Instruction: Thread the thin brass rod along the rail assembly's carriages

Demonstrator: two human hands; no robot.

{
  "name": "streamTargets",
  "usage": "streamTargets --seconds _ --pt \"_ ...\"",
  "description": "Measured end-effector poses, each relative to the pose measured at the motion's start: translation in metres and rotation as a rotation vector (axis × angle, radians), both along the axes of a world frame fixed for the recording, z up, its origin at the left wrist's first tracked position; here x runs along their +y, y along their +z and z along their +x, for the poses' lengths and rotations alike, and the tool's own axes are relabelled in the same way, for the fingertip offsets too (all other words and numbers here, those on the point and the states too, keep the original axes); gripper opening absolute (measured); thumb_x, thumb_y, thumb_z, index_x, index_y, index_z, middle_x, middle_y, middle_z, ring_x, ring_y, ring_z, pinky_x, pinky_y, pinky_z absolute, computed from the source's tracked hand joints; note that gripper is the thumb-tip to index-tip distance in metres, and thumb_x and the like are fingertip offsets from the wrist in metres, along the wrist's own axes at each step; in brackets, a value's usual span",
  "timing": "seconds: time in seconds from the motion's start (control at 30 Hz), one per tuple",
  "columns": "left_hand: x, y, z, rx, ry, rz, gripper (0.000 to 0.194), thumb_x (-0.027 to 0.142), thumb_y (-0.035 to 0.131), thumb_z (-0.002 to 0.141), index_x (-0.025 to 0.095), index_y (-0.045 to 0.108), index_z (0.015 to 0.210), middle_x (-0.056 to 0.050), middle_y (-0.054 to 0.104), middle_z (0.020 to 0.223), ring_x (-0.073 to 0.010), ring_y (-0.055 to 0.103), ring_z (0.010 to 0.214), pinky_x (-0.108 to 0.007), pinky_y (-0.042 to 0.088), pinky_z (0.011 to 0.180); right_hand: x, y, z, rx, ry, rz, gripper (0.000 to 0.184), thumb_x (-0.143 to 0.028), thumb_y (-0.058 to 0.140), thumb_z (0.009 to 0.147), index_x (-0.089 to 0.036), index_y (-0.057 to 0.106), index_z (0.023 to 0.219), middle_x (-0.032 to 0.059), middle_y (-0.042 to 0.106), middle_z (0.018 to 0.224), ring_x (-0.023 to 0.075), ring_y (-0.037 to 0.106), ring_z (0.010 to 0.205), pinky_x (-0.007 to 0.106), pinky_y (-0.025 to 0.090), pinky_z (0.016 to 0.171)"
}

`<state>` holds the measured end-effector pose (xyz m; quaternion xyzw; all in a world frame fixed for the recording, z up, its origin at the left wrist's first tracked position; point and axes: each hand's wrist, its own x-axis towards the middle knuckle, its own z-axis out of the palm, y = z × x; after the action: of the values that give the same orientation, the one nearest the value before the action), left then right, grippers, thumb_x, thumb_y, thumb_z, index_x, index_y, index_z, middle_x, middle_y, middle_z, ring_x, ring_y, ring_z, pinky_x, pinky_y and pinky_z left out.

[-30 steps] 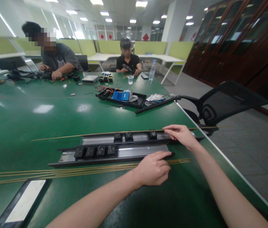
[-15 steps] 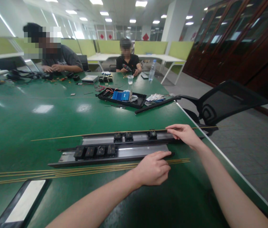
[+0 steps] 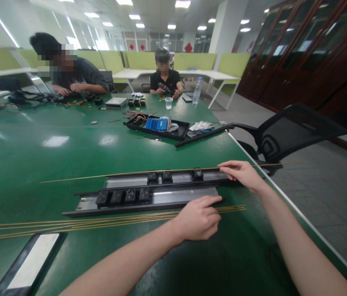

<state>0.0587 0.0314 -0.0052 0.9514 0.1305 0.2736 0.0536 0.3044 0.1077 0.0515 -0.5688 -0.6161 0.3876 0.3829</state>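
1. Right hand (image 3: 241, 176) pinches a thin brass-coloured rod (image 3: 130, 172) between thumb and fingers.
2. That rod runs along the far metal channel (image 3: 181, 177), which bears three black blocks (image 3: 166, 177).
3. Left hand (image 3: 199, 218) extends its index finger to the right end of the near metal channel (image 3: 173, 197) — other fingers curled, their grip impossible to tell.
4. Four black blocks (image 3: 130, 196) sit toward that channel's left.
5. More brass-coloured rods (image 3: 161, 216) lie alongside on the green table (image 3: 93, 154) — partly hidden by the left hand.
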Motion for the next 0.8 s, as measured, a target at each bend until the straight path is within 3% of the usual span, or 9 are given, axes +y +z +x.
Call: streamTargets --seconds 0.8 --pt "0.000 0.002 0.002 -0.001 -0.004 0.001 0.023 0.021 0.048 0.096 0.015 0.071 0.093 -0.008 0.076 0.097 -0.0250 0.045 0.145 -0.041 0.038 0.121 0.000 0.003 0.019 -0.048 -0.041 -0.008 0.057 -0.062 0.080 0.069 -0.014 0.079 0.098 -0.0012 0.054 0.052 0.0105 0.043 0.050 0.027 0.032 0.049"
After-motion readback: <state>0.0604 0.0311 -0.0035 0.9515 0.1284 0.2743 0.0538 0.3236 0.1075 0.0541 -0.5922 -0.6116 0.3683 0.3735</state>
